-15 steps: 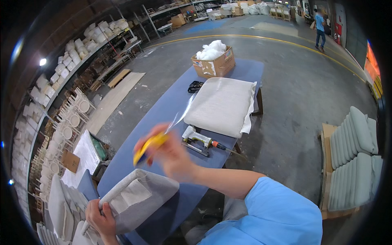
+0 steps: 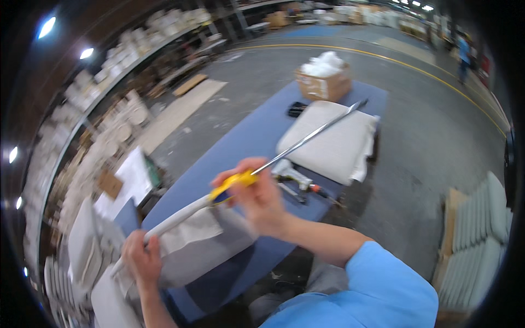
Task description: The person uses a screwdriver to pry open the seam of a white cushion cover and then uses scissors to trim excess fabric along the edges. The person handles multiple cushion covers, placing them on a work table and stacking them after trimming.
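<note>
My right hand has its fingers clamped on the yellow-handled scissors, blades pointing away past my fingertips, while my left hand grips the grey fabric cover just below them on the blue worktop, so trimming looks underway, wanting the blades lowered to the pale, creased cloth.

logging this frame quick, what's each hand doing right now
Left hand: closed, gripping the edge of the grey fabric-covered cushion.
Right hand: closed around the yellow handles of the long-bladed scissors, blades raised above the blue table.
</note>
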A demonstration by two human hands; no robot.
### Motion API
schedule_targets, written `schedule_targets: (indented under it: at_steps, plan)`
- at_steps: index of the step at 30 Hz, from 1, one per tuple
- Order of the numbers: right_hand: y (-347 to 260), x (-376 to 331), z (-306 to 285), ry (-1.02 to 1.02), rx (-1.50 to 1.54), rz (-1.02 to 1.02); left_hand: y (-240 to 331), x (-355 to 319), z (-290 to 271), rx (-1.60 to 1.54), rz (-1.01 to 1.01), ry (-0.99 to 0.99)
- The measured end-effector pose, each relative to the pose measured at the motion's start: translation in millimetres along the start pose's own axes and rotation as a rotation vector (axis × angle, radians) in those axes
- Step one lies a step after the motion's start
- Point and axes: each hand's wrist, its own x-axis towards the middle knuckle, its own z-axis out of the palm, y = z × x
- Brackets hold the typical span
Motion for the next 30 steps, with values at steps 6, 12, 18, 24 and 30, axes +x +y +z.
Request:
schedule_targets:
  at_steps: [6, 12, 18, 24, 30]
  plan:
    - [-15, 1, -1, 0.044, 0.028, -0.247, 6, -5, -10, 0.045, 0.01, -0.026]
    - [-36, 12, 2, 0.06, 0.121, -0.186, 0, -5, -13, 0.075, -0.006, -0.052]
    - [-22, 37, 16, -0.023, 0.319, 0.176, -69, -51, -32, 0.16, 0.104, -0.143]
    - [-34, 27, -8, -0.008, -0.104, 0.213, -12, -18, -14, 0.1, 0.094, -0.062]
    - [-42, 13, -30, 0.083, -0.282, 0.37, 7, -19, -19, 0.039, 0.079, -0.053]
